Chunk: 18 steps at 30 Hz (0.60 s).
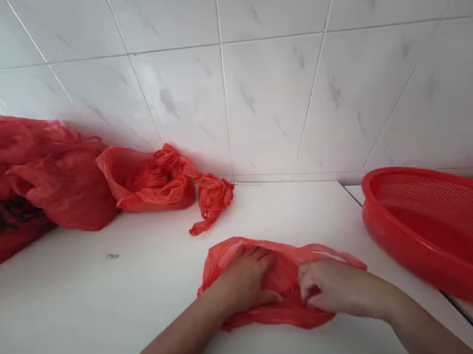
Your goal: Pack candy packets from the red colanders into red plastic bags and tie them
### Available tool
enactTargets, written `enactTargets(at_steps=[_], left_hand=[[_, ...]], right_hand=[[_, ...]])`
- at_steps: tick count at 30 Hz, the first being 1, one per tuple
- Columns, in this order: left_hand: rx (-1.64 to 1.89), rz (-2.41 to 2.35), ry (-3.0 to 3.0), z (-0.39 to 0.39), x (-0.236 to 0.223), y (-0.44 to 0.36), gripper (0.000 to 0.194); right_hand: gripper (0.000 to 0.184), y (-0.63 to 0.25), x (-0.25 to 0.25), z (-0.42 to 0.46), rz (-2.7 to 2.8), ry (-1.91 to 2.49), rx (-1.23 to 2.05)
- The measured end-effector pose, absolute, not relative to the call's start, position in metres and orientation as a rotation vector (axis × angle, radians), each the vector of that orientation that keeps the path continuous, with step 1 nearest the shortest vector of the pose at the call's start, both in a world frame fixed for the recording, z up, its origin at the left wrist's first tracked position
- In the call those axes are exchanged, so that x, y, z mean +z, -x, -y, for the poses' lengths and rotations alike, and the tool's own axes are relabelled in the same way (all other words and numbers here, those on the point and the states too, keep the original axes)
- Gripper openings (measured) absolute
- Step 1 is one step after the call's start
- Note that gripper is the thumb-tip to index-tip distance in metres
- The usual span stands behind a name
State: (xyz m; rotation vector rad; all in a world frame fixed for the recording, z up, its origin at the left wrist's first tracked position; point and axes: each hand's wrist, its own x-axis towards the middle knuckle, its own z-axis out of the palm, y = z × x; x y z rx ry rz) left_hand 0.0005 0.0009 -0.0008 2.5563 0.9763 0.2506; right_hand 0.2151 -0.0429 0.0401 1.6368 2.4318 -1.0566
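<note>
Head view: left hand [252,279] spread loose, right hand [332,286] curled, its grip unclear, in a thin, crinkled bag [281,272] near the smooth worktop's [106,316] right edge, open room leftward.

red mesh basket [402,247] near tiled wall [269,97]

Bag [280,273] on table [64,327]; other bags [75,192] left; basket [407,247] right; wall [266,103] behind

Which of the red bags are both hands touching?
The front bag, under the left hand and right hand; the other bags sit nearer the wall.
</note>
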Motion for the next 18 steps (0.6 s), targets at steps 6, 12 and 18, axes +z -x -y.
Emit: enactTargets(at_steps=[6,12,18], left_hand=[[0.327,-0.797,-2.632,0.003,0.006,-0.003,0.054],[0.409,-0.586,-2.753,0.010,0.008,-0.005,0.024],[0.876,-0.925,-2.901,0.006,0.019,0.001,0.022]], right_hand=[[0.035,-0.214,0.038,0.035,-2.477,-2.100,-1.002],[0.020,-0.221,0.029,0.025,-2.359,-2.266,-0.627],[0.022,-0.206,0.040,0.037,-2.474,-2.207,-0.264]])
